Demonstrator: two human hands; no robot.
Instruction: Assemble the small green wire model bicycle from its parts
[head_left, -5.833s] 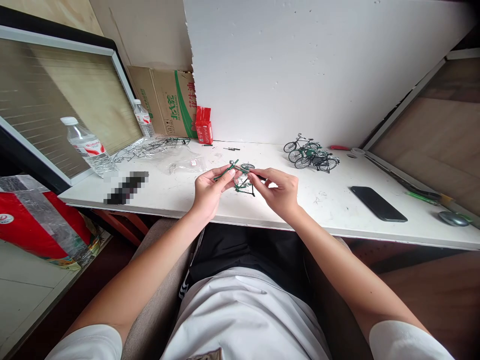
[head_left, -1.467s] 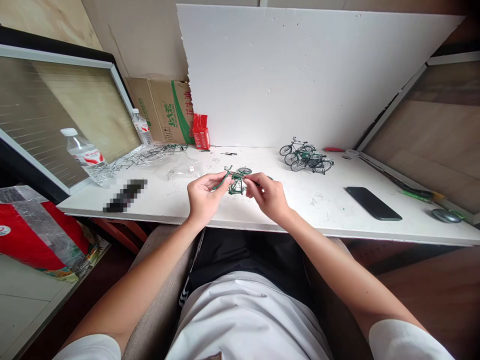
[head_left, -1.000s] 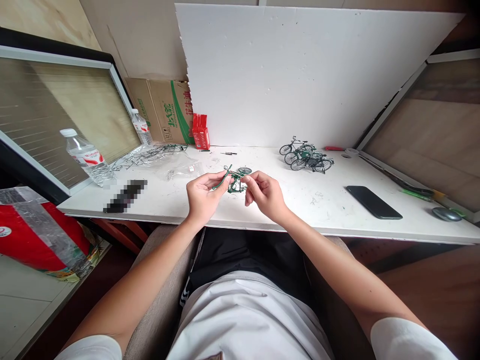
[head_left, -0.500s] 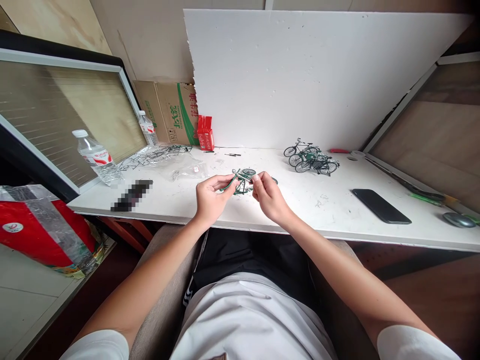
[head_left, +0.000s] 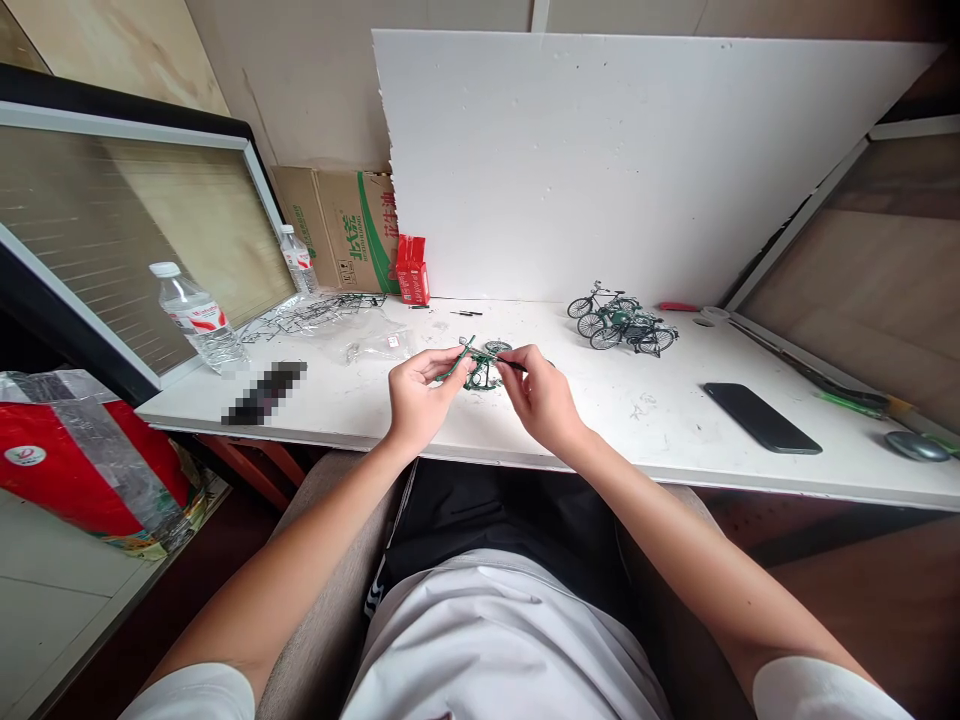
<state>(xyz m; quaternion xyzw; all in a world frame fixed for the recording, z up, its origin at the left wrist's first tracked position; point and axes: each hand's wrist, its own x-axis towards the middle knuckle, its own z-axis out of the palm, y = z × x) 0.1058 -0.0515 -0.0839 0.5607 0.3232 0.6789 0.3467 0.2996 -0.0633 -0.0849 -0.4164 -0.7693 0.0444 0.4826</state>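
My left hand (head_left: 421, 398) is closed in a pinch on a green model bicycle frame (head_left: 456, 362), tilted just above the table. My right hand (head_left: 541, 398) pinches a slim black tool (head_left: 513, 364), which looks like a small screwdriver. Its tip points left toward the green frame; whether they touch I cannot tell. Under and between my hands lie more green bicycle parts (head_left: 484, 378), with a small spoked wheel (head_left: 498, 347) just behind them. My fingers hide some of the frame.
Several model bicycles (head_left: 621, 320) stand at the back right. A black phone (head_left: 761, 417) and a mouse (head_left: 916, 446) lie to the right. At the left are a water bottle (head_left: 196, 315), dark part sprues (head_left: 315, 315), a plastic bag (head_left: 375, 345) and a small red box (head_left: 413, 270).
My right hand has turned and shifted slightly, and the slim black tool now shows in its fingers. My left hand still holds the green frame, a little further left. The camera view has tilted slightly.
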